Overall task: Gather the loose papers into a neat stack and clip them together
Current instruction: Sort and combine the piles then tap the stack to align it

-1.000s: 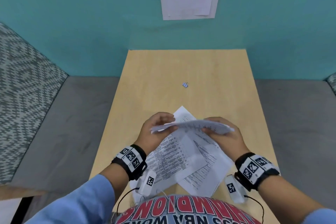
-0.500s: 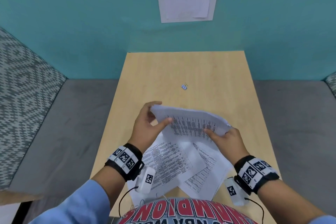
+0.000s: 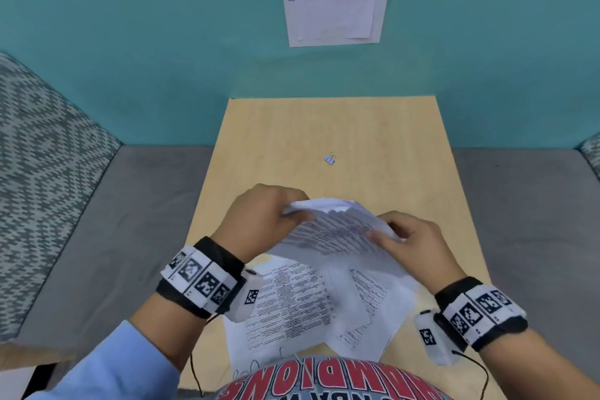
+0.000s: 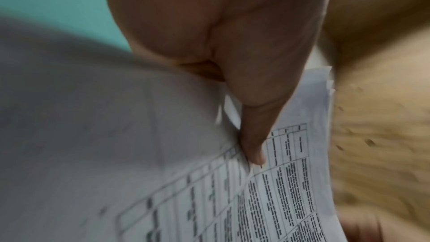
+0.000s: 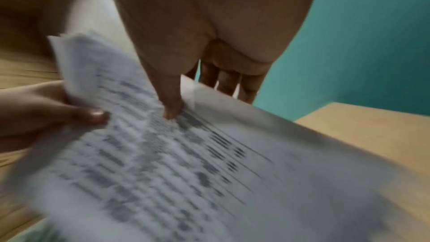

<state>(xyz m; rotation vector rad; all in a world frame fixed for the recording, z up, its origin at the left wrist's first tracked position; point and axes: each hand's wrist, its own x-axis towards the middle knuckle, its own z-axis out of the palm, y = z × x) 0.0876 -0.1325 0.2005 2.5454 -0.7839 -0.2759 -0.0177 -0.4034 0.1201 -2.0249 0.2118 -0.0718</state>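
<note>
Both hands hold a bundle of printed sheets (image 3: 337, 230) tilted above the wooden table (image 3: 373, 133). My left hand (image 3: 263, 221) grips its top left corner, thumb on the printed face (image 4: 291, 181). My right hand (image 3: 412, 243) pinches the right edge, thumb on top and fingers beneath (image 5: 167, 163). More loose printed papers (image 3: 292, 302) lie fanned on the table under the bundle, near the front edge. A small binder clip (image 3: 330, 158) lies alone on the table beyond the hands.
A teal wall rises behind the table, with a white sheet on a purple-bordered board (image 3: 336, 1) pinned to it. Grey upholstered seating (image 3: 130, 221) flanks the table on both sides, with patterned cushions (image 3: 42, 153) at the left.
The held bundle has tipped from edge-on to printed face toward me. Both hands have shifted their hold along its edges and drawn nearer to each other. Clip and lower papers stayed put.
</note>
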